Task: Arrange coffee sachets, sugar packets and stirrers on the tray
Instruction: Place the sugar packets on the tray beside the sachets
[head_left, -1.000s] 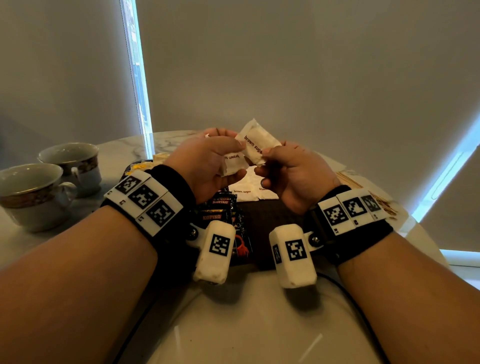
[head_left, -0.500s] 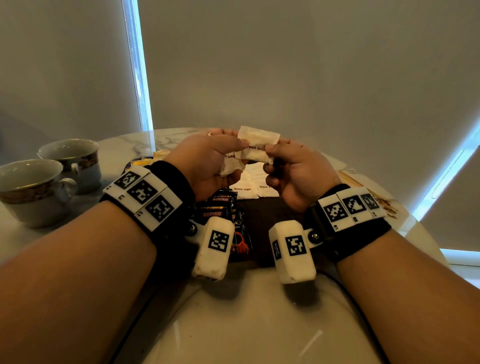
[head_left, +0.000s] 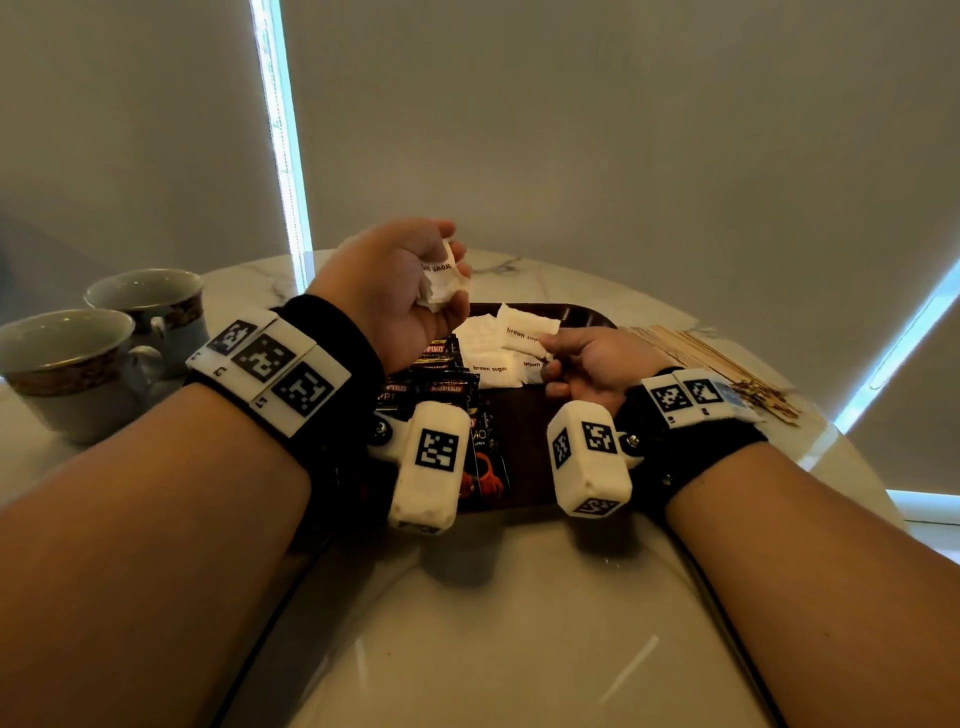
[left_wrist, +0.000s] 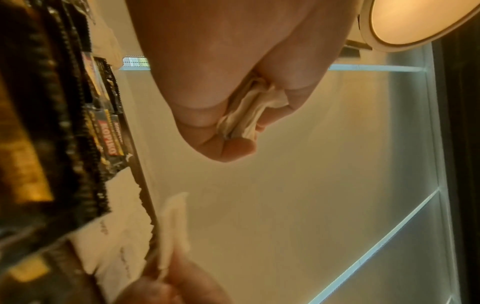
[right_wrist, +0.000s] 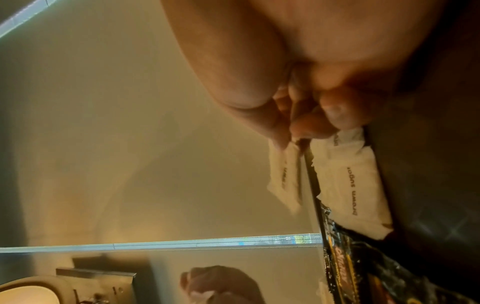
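Marble counter (head_left: 519, 623) carrying a dark wooden tray (head_left: 519, 447) toward its far edge, black coffee sachets (head_left: 441, 387) on the tray's left, white sugar packets (head_left: 488, 358) beside them, stirrers (head_left: 701, 353) at the counter's right edge, left hand (head_left: 400, 291) raised, clutching crumpled packets (head_left: 439, 280), right hand (head_left: 592, 358) pinching one packet (head_left: 524, 327) low over the tray.

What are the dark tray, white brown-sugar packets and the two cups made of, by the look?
Dark brown rounded tray: probably wood or wood-look laminate, matte; no grain is resolvable. White brown-sugar packets: paper, matte, with creases and crimped edges; the one the left hand grips is crumpled. Two pale cups with patterned rim bands: glazed ceramic, going by their glossy highlights.
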